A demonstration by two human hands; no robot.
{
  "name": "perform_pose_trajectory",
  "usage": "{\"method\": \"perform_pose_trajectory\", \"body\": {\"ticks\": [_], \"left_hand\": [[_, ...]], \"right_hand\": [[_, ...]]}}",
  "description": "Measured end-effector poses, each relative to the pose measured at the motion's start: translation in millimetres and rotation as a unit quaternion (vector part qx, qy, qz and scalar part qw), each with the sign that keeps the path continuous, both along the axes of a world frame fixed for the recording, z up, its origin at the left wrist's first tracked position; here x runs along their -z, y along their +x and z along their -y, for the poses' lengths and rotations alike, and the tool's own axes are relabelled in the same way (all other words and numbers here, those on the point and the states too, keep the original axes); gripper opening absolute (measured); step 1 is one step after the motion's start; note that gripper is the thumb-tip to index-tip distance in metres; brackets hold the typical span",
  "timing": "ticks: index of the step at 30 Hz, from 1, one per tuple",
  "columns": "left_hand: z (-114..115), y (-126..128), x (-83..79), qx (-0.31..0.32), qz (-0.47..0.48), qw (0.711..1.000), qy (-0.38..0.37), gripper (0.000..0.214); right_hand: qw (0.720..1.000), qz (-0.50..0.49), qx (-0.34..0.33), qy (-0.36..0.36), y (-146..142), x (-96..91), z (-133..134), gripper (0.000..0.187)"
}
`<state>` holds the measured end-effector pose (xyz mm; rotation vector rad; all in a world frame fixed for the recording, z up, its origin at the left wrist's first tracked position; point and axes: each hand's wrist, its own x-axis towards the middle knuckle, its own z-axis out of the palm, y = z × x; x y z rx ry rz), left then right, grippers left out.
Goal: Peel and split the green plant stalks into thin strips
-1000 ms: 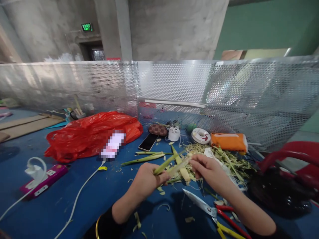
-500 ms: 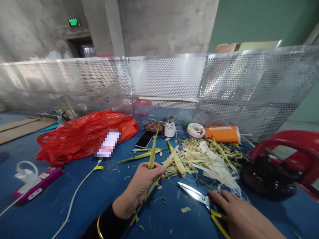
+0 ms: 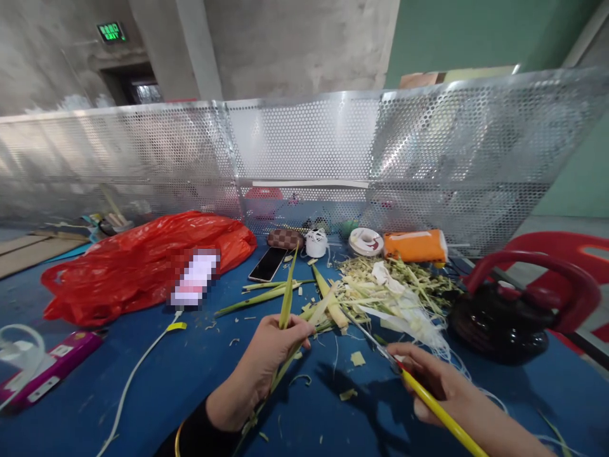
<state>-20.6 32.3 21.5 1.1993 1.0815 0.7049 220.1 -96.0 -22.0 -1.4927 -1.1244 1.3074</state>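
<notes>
My left hand (image 3: 273, 358) pinches a green plant stalk (image 3: 288, 295) between thumb and fingers; its pointed leaf tip stands upright and the stem runs down past my wrist. My right hand (image 3: 440, 381) grips a pair of scissors (image 3: 375, 343) with yellow handles, lifted above the table with the blades pointing away and to the left, seen edge-on. Just beyond my left hand lies a thick pale-green shoot (image 3: 332, 298). More leafy stalks (image 3: 254, 299) rest to its left. A heap of shredded plant pieces (image 3: 364, 285) spreads behind the scissors.
A red plastic bag (image 3: 143, 254) and a lit phone (image 3: 196, 277) are at left, beside a purple power strip (image 3: 59, 368). A dark phone (image 3: 269, 263), a tape roll (image 3: 366, 242) and an orange pack (image 3: 415, 245) stand at the back. A black kettle (image 3: 499, 330) is at right.
My right hand has raised the scissors off the table and turned them on edge. My left hand keeps its hold on the stalk. The view has shifted slightly to the right.
</notes>
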Motion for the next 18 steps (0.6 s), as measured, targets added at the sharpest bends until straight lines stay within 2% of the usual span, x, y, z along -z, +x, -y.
{"method": "perform_pose_trajectory", "body": {"ticks": [7,12,18], "left_hand": [[8,4,0.0,0.041,-0.041,0.998,0.04,0.023],[10,6,5.8,0.087,-0.076,0.993,0.004,0.016],[8,5,10.0,0.108,-0.092,0.99,0.017,0.018]], "right_hand": [[1.0,0.024,-0.007,0.017,-5,-9.9,8,0.061],[0.999,0.03,-0.013,0.025,-7,-12.7,9,0.048],[0.998,0.051,-0.005,0.032,-8,-15.7,5,0.036]]}}
